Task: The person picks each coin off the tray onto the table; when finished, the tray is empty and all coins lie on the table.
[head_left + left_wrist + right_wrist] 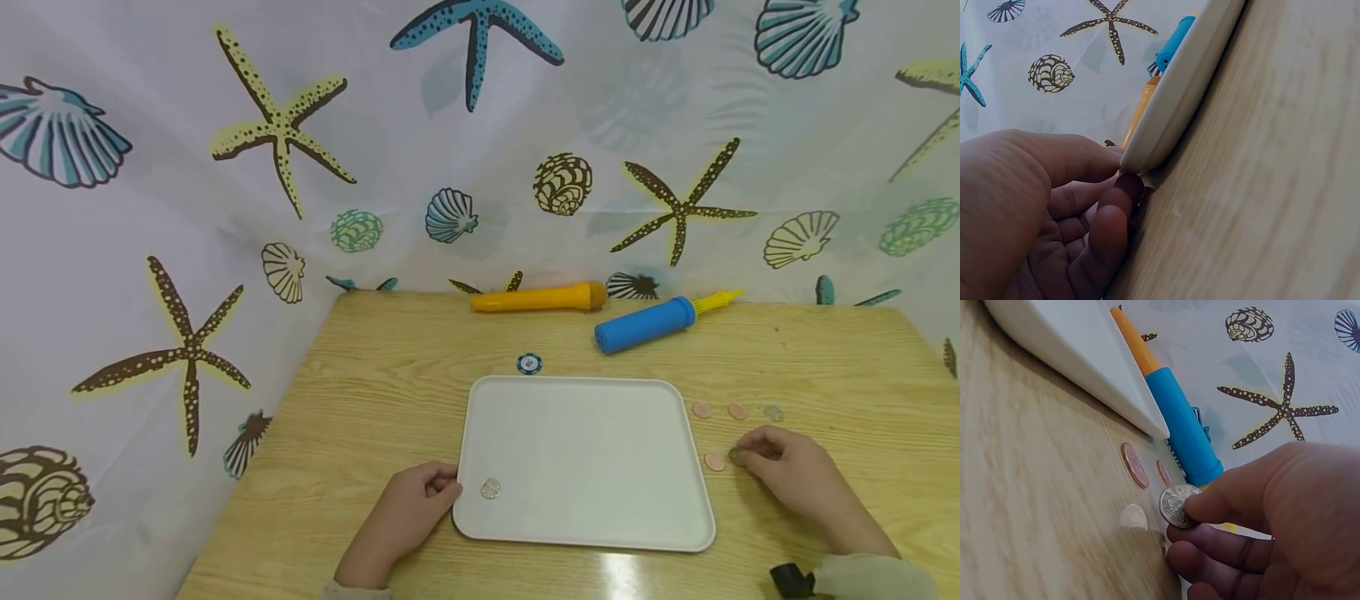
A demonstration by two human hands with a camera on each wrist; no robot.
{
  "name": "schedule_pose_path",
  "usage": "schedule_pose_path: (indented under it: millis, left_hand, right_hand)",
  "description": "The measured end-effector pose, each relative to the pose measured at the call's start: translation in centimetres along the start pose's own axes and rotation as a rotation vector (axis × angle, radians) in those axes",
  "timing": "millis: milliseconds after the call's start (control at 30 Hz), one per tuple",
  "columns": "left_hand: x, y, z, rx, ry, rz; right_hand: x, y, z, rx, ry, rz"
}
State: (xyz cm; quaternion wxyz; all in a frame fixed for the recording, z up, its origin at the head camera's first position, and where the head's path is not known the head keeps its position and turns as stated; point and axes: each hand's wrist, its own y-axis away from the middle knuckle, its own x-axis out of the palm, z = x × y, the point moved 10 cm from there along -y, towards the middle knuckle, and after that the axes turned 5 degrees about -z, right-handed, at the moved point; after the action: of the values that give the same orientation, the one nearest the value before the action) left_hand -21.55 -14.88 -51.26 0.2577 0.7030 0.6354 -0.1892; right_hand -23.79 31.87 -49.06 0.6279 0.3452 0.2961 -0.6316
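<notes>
My left hand (411, 508) is at the left side of a white tray (581, 462), pinching its rim between thumb and fingers; the left wrist view shows the thumb on the tray's edge (1172, 94) and fingertips under it. A silver-coloured coin (491, 488) lies in the tray near that hand. To the right of the tray, my right hand (798, 471) pinches another silver-coloured coin (1175, 505) on edge between thumb and fingers, low over the table. Close beside it lies a copper-coloured coin (715, 462). Beyond are two more copper-coloured coins (702, 410) and a silver-coloured one (773, 412).
A blue and white poker chip (528, 363) lies just behind the tray. Farther back are an orange toy microphone (536, 298) and a blue hand pump (645, 325) with a yellow nozzle. A curtain (480, 150) printed with shells and starfish borders the wooden table (375, 375).
</notes>
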Motion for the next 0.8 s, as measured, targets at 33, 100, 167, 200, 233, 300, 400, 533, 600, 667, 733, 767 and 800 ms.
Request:
schedule_pose_path:
  millis: [33,100,167,200,233,300,400,533,600,667,733,767,800]
  left_hand:
    - [-0.04,0.02,-0.03,0.000,0.002,-0.002]
    - [-0.11,0.06,-0.12,0.000,0.005,-0.003]
    - [-0.17,0.13,-0.25,0.000,0.002,-0.003]
    - [-0.21,0.16,-0.31,-0.001,0.001,-0.003]
    - [-0.25,0.18,-0.41,0.001,-0.005,-0.004]
    - [-0.28,0.20,-0.61,0.003,-0.011,-0.001]
    - [-0.39,0.12,-0.69,0.004,-0.016,-0.001]
    - [-0.48,-0.08,-0.59,0.015,-0.013,-0.002]
    - [-0.41,-0.12,-0.51,0.024,-0.010,0.005]
    - [-0.28,-0.09,-0.40,0.028,-0.006,0.014]
    - [-0.18,-0.04,-0.23,0.025,-0.003,0.022]
    - [-0.18,-0.02,-0.14,0.022,-0.001,0.022]
    - [-0.20,-0.03,-0.04,0.020,-0.002,0.019]
  right_hand:
    - [-0.01,-0.02,-0.05,0.003,0.002,-0.001]
    - [0.02,-0.10,-0.20,0.014,0.006,0.005]
    - [0.09,-0.19,-0.36,0.023,0.013,0.009]
    - [0.10,-0.21,-0.45,0.027,0.015,0.012]
    - [0.10,-0.23,-0.57,0.031,0.016,0.012]
    - [0.00,-0.25,-0.74,0.033,0.030,0.005]
    - [-0.08,-0.29,-0.96,0.045,0.039,0.006]
    - [-0.02,-0.39,-0.95,0.050,0.051,0.009]
    - [0.04,-0.44,-0.90,0.046,0.059,0.005]
    - [0.11,-0.47,-0.92,0.045,0.069,0.003]
    - [0.21,-0.50,-0.99,0.049,0.076,0.003]
    - [0.27,-0.52,-0.99,0.050,0.080,0.005]
    - [0.31,-0.55,-0.95,0.049,0.082,0.006]
